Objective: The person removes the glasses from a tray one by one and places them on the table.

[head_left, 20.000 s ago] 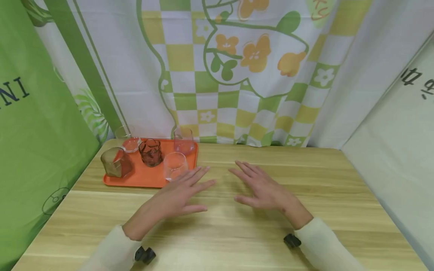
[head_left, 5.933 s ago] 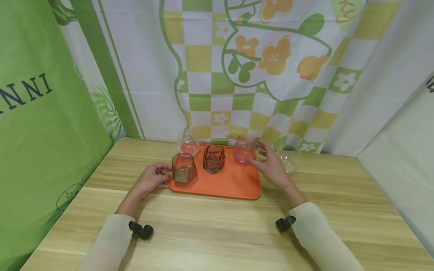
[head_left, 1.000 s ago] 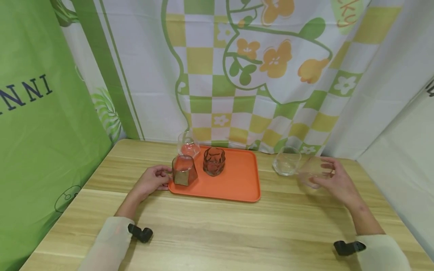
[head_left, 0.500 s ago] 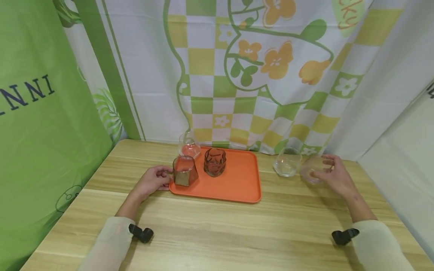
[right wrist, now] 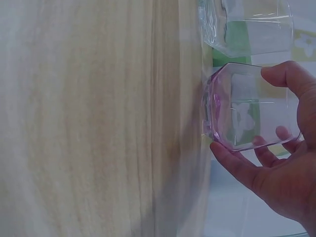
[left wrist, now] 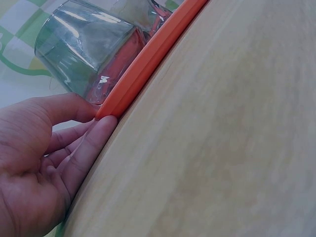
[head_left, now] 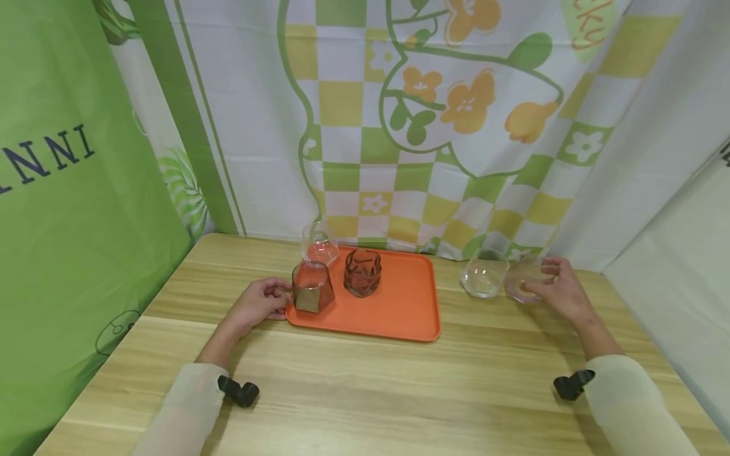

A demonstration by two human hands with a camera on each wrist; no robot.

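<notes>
At the left end of the orange tray point(head_left: 393, 307), my left hand point(head_left: 256, 305) pinches the rim between thumb and fingers, as the left wrist view shows. My right hand point(head_left: 566, 294) holds a pink-tinted drinking glass point(head_left: 523, 284), thumb on one side and fingers on the other. It is upright at the table's right, its base at the tabletop. Just left of it stands a clear glass point(head_left: 483, 275). On the tray are a smoky brown glass point(head_left: 312, 291) near my left fingers, a dark faceted glass point(head_left: 362, 273), and another clear glass point(head_left: 319, 246) at the back left corner.
The wooden table point(head_left: 365, 392) runs back to a patterned curtain point(head_left: 376, 171) right behind the glasses. A green cloth point(head_left: 74, 253) hangs at the left, and a pale cloth point(head_left: 678, 215) borders the right side.
Since the oldest frame, the tray has shifted right and a clear glass has left it for the table. The pink-tinted glass went from tray to right side, lately moving slightly back beside the clear one.
</notes>
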